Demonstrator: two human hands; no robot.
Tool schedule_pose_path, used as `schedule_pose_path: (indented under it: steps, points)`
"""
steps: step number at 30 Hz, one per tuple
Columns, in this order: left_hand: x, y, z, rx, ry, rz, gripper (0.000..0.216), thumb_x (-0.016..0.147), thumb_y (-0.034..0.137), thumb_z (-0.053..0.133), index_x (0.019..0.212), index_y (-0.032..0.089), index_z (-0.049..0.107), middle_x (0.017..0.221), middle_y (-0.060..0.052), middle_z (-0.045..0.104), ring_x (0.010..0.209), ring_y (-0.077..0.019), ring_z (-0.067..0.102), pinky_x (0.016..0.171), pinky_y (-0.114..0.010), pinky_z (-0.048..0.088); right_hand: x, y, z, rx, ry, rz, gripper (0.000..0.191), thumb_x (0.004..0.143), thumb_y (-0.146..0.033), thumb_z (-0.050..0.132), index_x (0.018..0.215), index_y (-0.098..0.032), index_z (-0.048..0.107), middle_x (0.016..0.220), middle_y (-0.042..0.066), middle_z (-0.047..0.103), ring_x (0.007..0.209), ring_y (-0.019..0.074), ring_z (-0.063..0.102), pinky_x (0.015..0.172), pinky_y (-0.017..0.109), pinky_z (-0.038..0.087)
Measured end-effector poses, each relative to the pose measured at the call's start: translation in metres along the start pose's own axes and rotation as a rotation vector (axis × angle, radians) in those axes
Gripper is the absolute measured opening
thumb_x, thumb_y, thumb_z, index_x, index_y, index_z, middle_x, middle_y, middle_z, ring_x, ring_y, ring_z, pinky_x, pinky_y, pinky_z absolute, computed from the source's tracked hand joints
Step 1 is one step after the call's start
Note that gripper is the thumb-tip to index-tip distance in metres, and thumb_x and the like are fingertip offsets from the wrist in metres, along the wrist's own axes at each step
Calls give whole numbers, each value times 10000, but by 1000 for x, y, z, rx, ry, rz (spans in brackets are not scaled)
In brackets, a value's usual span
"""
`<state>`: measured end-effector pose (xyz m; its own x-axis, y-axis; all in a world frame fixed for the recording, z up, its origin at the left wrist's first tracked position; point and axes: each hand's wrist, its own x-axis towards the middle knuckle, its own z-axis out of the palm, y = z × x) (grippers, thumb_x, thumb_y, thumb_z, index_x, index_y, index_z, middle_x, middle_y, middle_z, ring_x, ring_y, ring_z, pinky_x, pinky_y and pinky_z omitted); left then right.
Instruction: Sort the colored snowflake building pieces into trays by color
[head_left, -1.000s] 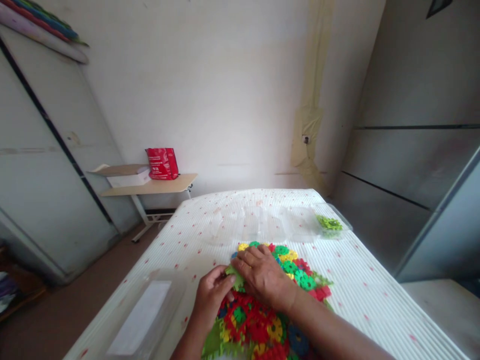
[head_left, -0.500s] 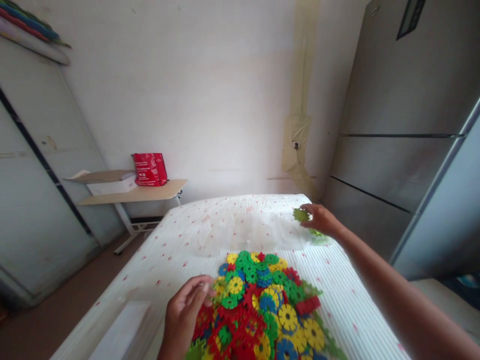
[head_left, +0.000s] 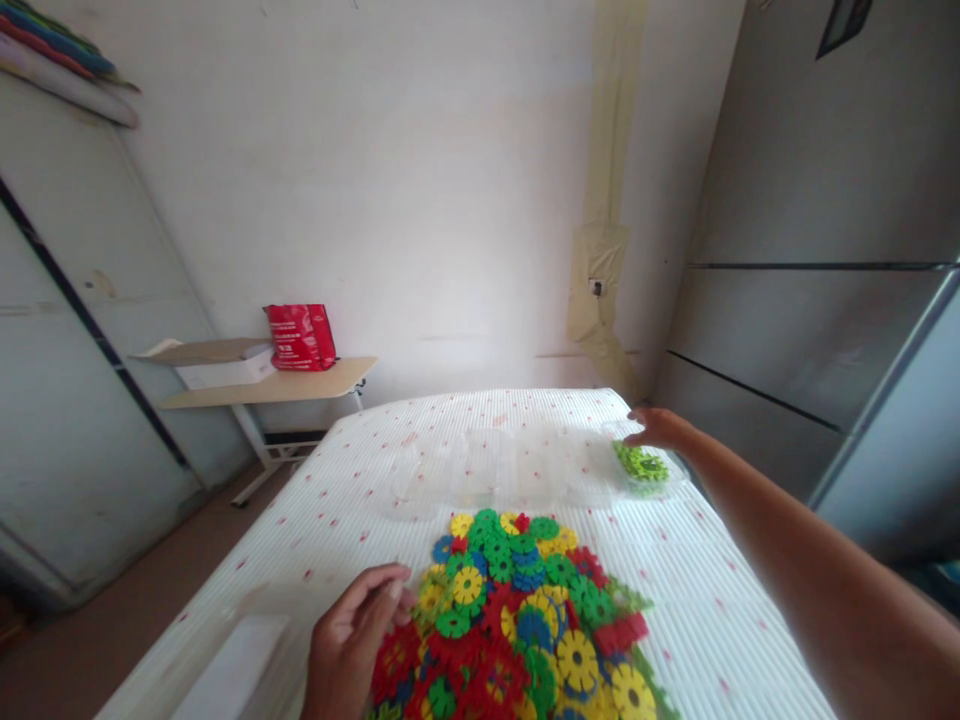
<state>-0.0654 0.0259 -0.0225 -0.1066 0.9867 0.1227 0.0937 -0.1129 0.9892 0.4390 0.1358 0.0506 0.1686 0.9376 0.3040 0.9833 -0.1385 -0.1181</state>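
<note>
A heap of flat plastic gear-shaped pieces (head_left: 525,610) in red, yellow, green and blue lies on the white ribbed table (head_left: 360,480). My left hand (head_left: 352,640) rests at the heap's left edge, its fingers loosely curled with nothing visibly in them. My right hand (head_left: 660,428) is stretched out to the far right end of a clear plastic tray (head_left: 517,460), just above a small pile of light green pieces (head_left: 641,464) lying in that end compartment. The right hand's fingers are mostly hidden behind the hand.
A clear plastic lid or box (head_left: 232,670) lies at the table's near left. Behind the table stand a small wooden side table (head_left: 270,385) with a red bag (head_left: 301,336) and a white box. Grey cabinet doors rise at the right.
My right hand left the heap, carried a light green piece to the tray's right end, and the piece is no longer seen in it. My left hand stayed at the heap's edge.
</note>
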Motion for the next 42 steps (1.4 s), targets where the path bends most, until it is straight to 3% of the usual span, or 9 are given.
schedule_pose_path:
  steps: [6,10,13,17,20,24,27,35,42]
  points:
    - [1,5,1,-16,31,10,429,633,512,671,858,147,666,624,-26,677,570,-165,607,593,-251,511,-12,-7,-26,-1,25,27,327,766,-441,549,926,-188,682,891,82,705,784,202,646,630,249,438]
    - [0,10,3,30,98,34,415,658,511,642,845,141,660,613,-29,673,544,-159,598,539,-240,496,-33,-29,-47,60,152,40,300,792,-385,498,934,-184,670,866,87,706,780,227,653,653,283,452]
    - [2,7,2,111,146,65,366,683,477,620,820,140,660,626,-34,676,573,-171,620,539,-240,493,-61,-56,-56,240,224,-73,301,777,-414,498,907,-199,664,834,77,708,727,217,656,652,289,469]
    - [5,-1,1,226,142,125,264,712,395,604,801,156,671,700,-41,696,645,-179,643,600,-244,495,-104,-100,-58,430,65,-255,344,780,-492,499,897,-212,661,855,76,708,659,191,638,583,279,481]
    - [7,-5,0,317,107,207,202,729,341,580,777,172,679,776,-48,703,727,-185,647,657,-249,487,-132,-131,-51,471,-74,-349,287,783,-440,531,912,-220,664,868,69,705,681,176,634,597,270,490]
    - [6,-4,0,429,-25,246,182,738,306,554,792,185,679,805,-46,691,763,-185,632,699,-271,475,-156,-160,-37,487,-218,-413,245,808,-359,521,958,-222,658,903,70,693,715,174,632,644,288,503]
    - [4,-4,2,512,-135,264,186,686,287,618,831,195,690,880,-49,687,867,-202,615,827,-313,450,-170,-177,-31,475,-303,-476,252,831,-355,504,985,-220,651,944,75,678,778,185,628,686,304,501]
    - [6,-11,8,614,-219,253,323,599,235,708,922,222,702,979,-56,685,968,-230,575,904,-354,400,-206,-234,-40,498,-357,-718,159,861,-244,483,903,-206,632,855,54,651,813,170,583,696,264,433]
    - [9,-12,6,398,-176,118,283,687,338,625,898,165,699,894,-67,695,840,-210,613,782,-303,453,-232,-287,-33,409,-321,-962,125,853,-186,474,764,-187,561,791,17,622,784,143,523,711,257,376]
